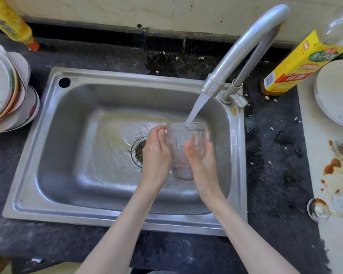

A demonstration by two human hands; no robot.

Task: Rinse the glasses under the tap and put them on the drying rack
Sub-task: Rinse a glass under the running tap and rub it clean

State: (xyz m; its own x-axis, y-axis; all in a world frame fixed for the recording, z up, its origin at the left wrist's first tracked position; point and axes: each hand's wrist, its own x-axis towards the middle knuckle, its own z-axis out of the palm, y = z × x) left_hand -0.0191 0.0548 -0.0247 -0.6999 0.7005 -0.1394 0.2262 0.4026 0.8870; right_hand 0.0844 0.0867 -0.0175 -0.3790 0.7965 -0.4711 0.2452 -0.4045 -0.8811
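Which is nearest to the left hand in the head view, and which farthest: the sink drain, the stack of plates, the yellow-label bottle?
From the left hand:
1. Sink drain, just left of it in the basin.
2. Yellow-label bottle, far right, beyond the tap.
3. Stack of plates, far left on the counter.

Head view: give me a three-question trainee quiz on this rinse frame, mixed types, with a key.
1. True or false: the stream from the tap runs into the open mouth of the glass.
2. How is the glass held? A) left hand only B) right hand only C) both hands, one on each side
3. Fill in: the stack of plates sits on the counter to the ____ of the sink.

Key: 1 true; 2 C; 3 left
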